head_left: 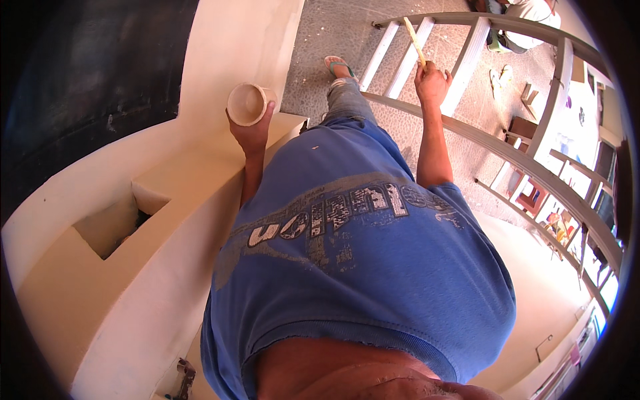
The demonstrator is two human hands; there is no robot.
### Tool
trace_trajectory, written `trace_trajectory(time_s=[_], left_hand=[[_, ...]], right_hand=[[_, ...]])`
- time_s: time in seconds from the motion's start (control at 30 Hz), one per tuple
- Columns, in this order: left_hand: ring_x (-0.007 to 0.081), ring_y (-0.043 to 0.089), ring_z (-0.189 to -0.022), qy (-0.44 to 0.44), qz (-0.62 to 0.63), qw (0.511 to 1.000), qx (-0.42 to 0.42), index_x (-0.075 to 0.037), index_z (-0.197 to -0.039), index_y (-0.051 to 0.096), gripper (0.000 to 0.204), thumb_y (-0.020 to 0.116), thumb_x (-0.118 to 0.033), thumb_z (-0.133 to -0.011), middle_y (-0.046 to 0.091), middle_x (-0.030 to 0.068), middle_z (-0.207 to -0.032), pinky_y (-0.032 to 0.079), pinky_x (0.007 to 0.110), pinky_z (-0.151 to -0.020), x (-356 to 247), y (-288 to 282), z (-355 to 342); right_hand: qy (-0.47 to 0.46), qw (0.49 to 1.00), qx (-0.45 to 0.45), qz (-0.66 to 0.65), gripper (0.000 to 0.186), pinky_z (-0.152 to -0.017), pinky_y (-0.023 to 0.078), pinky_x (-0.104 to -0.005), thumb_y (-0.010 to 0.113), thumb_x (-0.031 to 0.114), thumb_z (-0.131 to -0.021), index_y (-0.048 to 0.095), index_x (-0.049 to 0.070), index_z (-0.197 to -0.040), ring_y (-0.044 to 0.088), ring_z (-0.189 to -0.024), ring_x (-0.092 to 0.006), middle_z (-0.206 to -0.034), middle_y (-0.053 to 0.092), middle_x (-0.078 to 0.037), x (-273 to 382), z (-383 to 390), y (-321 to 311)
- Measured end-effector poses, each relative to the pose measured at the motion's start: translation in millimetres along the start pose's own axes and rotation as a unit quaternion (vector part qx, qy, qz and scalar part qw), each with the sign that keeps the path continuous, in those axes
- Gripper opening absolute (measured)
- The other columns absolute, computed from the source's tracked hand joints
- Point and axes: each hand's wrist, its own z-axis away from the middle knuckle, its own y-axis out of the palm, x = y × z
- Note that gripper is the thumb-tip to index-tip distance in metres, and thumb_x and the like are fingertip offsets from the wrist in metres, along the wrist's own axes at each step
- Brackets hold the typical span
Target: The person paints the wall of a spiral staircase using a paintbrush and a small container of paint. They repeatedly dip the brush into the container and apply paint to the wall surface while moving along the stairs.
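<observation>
My left hand (251, 135) is closed around a round, open-topped pale tub (268, 97), its mouth turned toward me. The inside looks beige, and whether it holds anything is hard to tell. It is held above the end of a cream ledge (220, 150) along the wall. On the other side, my right hand (433, 87) grips a slim, pale yellowish stick (413, 41) by its lower end. The stick points up and away, in front of the ladder (469, 61); its exact kind does not show.
The ladder runs along my right over a speckled grey floor (320, 30). A square recess (110, 227) opens in the ledge at left, below a dark panel (113, 87). A person in a pale shirt (533, 15) is beyond the ladder, near sandals (500, 79) and wooden furniture (531, 100).
</observation>
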Motion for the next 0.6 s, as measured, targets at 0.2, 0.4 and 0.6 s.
trace_trajectory(time_s=[0.2, 0.4, 0.6], left_hand=[[0.0270, 0.064, -0.117, 0.012, -0.016, 1.000, -0.003, 0.004, -0.131, 0.055, 0.071, 0.093, -0.013, -0.074, 0.065, 0.0162, -0.127, 0.051, 0.040, -0.099, -1, 4, 0], [0.0301, 0.066, -0.112, 0.011, 0.011, 1.000, -0.010, 0.002, -0.127, 0.058, 0.075, 0.097, -0.020, -0.068, 0.067, 0.0163, -0.122, 0.052, 0.042, -0.096, 8, 5, 1], [0.0278, 0.064, -0.115, 0.013, -0.050, 0.998, -0.019, 0.003, -0.129, 0.056, 0.074, 0.096, -0.016, -0.070, 0.065, 0.0162, -0.125, 0.051, 0.041, -0.099, 2, 7, 4]], right_hand=[[0.003, 0.999, -0.008, -0.040, 0.028, -0.107, 0.040, -0.0532, 0.060, 0.035, -0.098, 0.073, 0.010, -0.102, 0.070, -0.075, -0.0334, -0.073, 0.071, -0.015, -6, 1, 4], [0.013, 0.994, 0.018, -0.104, 0.034, -0.091, 0.049, -0.0534, 0.057, 0.039, -0.101, 0.070, 0.008, -0.103, 0.071, -0.076, -0.0385, -0.074, 0.071, -0.018, -7, -5, 24], [0.004, 0.975, 0.095, -0.201, 0.029, -0.064, 0.050, -0.0543, 0.058, 0.034, -0.103, 0.060, 0.005, -0.104, 0.067, -0.073, -0.0462, -0.074, 0.066, -0.024, -5, -2, 37]])
